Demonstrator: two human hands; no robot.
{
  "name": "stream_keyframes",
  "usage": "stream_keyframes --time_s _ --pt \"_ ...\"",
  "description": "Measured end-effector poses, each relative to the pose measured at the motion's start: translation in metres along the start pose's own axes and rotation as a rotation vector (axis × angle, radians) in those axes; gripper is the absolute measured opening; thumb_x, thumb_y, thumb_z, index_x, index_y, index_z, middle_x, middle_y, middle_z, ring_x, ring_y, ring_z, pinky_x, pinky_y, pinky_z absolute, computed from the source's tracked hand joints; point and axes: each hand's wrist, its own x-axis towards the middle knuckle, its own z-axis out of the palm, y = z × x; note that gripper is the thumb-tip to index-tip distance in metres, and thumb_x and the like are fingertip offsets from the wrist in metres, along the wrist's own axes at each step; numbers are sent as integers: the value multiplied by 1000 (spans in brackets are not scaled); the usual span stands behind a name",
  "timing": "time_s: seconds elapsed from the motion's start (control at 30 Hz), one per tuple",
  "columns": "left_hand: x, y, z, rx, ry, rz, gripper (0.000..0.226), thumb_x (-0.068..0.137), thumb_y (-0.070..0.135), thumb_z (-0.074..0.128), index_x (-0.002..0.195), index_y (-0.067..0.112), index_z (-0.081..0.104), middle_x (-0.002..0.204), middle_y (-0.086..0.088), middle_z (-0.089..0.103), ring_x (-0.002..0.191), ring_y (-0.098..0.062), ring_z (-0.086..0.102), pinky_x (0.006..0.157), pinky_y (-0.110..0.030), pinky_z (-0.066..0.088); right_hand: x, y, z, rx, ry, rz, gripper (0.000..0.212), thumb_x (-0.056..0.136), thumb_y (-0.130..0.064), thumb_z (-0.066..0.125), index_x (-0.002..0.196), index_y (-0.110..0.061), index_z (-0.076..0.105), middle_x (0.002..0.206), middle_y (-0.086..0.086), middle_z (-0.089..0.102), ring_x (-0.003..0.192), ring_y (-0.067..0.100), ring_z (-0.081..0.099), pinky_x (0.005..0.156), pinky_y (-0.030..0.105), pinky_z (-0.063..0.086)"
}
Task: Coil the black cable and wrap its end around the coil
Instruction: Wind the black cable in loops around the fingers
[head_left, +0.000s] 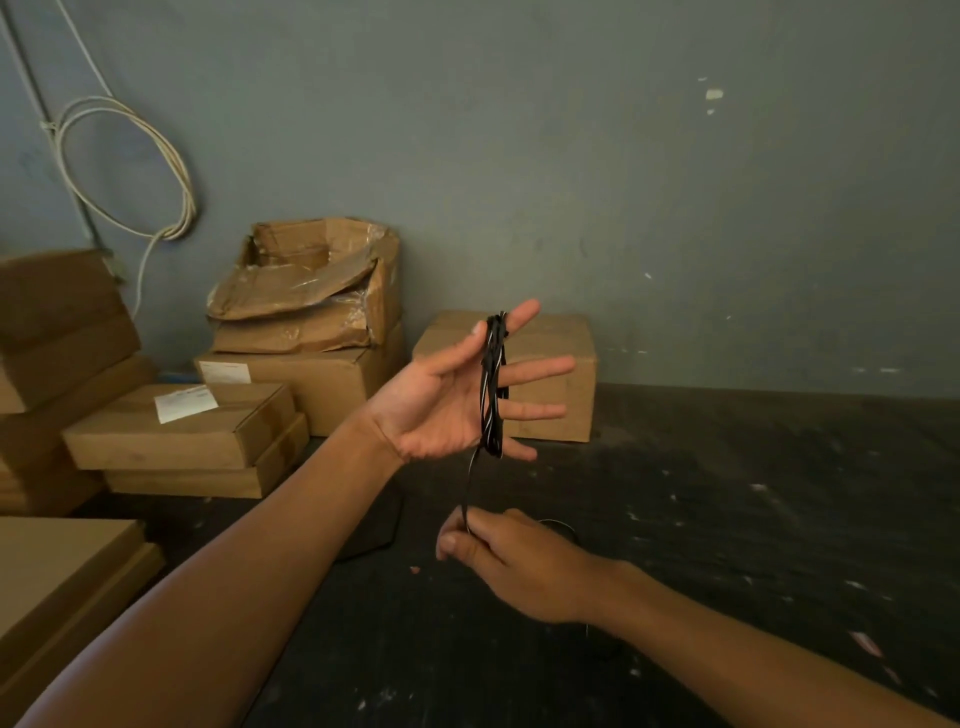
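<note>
While your left hand is raised palm up with its fingers spread and straight, the thin black cable sits wound in several loops across those fingers, running from the index finger down to the little finger, with your thumb resting against the top of the loops. The hand is not clenched; the coil simply hangs around the straight fingers. From the bottom of the coil a single strand drops down to your right hand, which is lower and nearer to you and pinches that strand between thumb and curled fingers. Past that hand, more of the cable shows as a faint dark curve over the dark, paint-flecked floor. Farther out, plain brown cardboard boxes stand stacked along the grey-green wall, one of them torn open at the top. A coil of pale cord hangs on the wall at upper left.
</note>
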Motion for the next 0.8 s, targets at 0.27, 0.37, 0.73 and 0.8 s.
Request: stream_keyframes --time_s 0.27,0.37,0.73,0.8 --pt "-21 -12 -26 -6 208 -12 46 96 49 31 142 47 39 152 -10 42 137 -47 37 103 -77 22 -12 -1 -20 -215 140 -72 26 103 -37 37 88 -27 56 71 -3 59 62 13 59 61 34 50" --pt "-26 -20 -34 40 294 -86 46 96 48 35 141 46 42 150 -10 46 135 -43 42 107 -74 18 -10 -6 -35 -291 133 -72 27 102 -36 41 86 -24 58 66 -6 57 58 12 57 55 25 46" --pt "-37 -53 -29 213 318 -362 43 90 49 47 133 47 52 146 -1 51 139 -35 37 111 -72 12 4 -8 -124 -582 239 -62 17 91 -43 58 88 -29 66 74 -8 65 59 5 53 54 22 36" --pt "-35 -54 -24 235 265 -398 43 91 50 45 134 51 49 149 -1 46 141 -36 32 111 -72 11 8 -5 -134 -553 279 -74 20 87 -46 60 87 -28 69 75 -6 69 63 9 59 57 30 46"
